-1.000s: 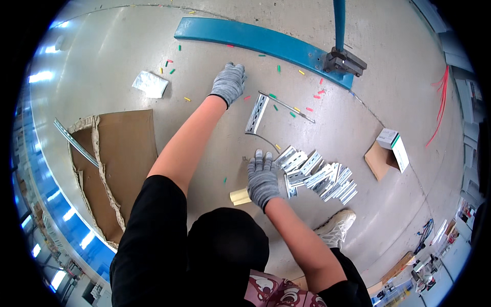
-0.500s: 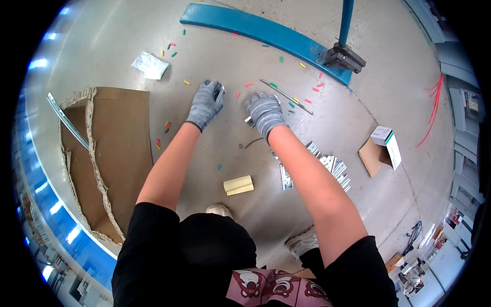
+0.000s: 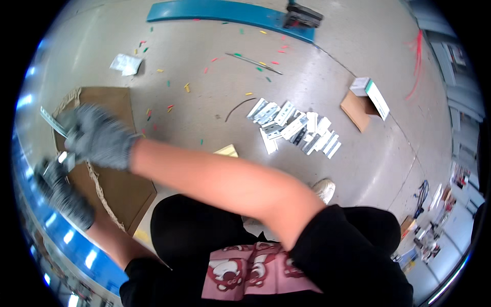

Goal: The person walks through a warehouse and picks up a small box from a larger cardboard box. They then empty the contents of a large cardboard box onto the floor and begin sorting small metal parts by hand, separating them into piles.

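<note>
Both my hands wear grey knit gloves and are at the far left, by the brown cardboard piece [image 3: 115, 194]. My left hand [image 3: 66, 199], lower and outermost, has its fingers curled round a small shiny metal piece [image 3: 46, 166]. Just above it, my right hand [image 3: 105, 137] reaches across over the cardboard, its fingers bent and blurred. A short bright metal part [image 3: 63, 157] shows beneath its fingers; whether that hand grips it is hard to see. A curved metal strip [image 3: 52, 122] sticks out beyond the cardboard, its lower end hidden by the right hand.
Many short metal rail pieces [image 3: 294, 125] lie piled on the floor. A thin metal rod [image 3: 254, 63], scattered coloured tubes and a yellow block [image 3: 227, 151] lie around. A blue metal beam [image 3: 220, 10] crosses the top; an open carton [image 3: 355, 110] stands right, a plastic bag [image 3: 126, 64] left.
Both hands have swung from the middle of the floor to the far left, my right arm now crossing my body. The view has shifted, and the rail pile is uncovered.
</note>
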Tool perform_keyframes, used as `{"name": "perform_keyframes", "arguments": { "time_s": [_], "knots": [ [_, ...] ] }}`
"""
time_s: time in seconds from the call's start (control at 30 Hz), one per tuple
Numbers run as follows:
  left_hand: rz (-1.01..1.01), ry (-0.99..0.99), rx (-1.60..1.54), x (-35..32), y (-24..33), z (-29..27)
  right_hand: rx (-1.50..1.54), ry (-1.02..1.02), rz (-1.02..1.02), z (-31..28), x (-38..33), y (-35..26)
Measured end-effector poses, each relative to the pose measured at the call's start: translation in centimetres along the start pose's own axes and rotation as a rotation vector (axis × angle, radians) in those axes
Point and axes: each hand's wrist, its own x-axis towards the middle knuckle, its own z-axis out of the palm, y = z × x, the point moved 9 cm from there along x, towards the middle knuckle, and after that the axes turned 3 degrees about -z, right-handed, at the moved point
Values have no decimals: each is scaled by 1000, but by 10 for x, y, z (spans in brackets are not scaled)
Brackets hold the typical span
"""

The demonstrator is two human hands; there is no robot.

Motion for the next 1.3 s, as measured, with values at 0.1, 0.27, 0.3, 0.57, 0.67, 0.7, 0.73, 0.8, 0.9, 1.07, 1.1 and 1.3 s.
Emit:
{"name": "perform_keyframes", "arguments": {
  "time_s": [0.1, 0.27, 0.3, 0.57, 0.67, 0.7, 0.73, 0.8, 0.9, 1.07, 1.1, 1.3],
  "knots": [
    [-28, -179, 300, 69, -54, -43, -511, -174, 219, 54, 27, 71],
    [-2, -369, 750, 49, -122, -83, -569, -228, 141, -48, -45, 50],
    [-54, -382, 688, 36, -128, -89, -624, -262, 283, -91, -64, 52],
    [123, -334, 1015, -38, -112, 10, -1163, 193, 674, -470, -185, -132],
    [200, -359, 922, -71, -88, 21, -1420, 190, 632, -485, -248, -200],
    [227, -354, 888, -93, -74, 29, -1499, 182, 675, -498, -279, -218],
    [188, -378, 779, -97, -77, 21, -1628, 147, 733, -501, -302, -225],
    [79, -434, 618, -110, -58, 19, -1921, 170, 754, -496, -337, -242],
    [225, -432, 673, -143, 6, 45, -2172, 283, 771, -485, -378, -284],
    [277, -417, 362, -132, 59, 47, -2246, 552, 731, -522, -403, -315],
    [459, -384, 473, -141, 102, 56, -2246, 598, 737, -527, -404, -315],
    [634, -893, 717, -221, 188, 215, -2026, 481, 677, -633, -417, -316]
  ]
}}
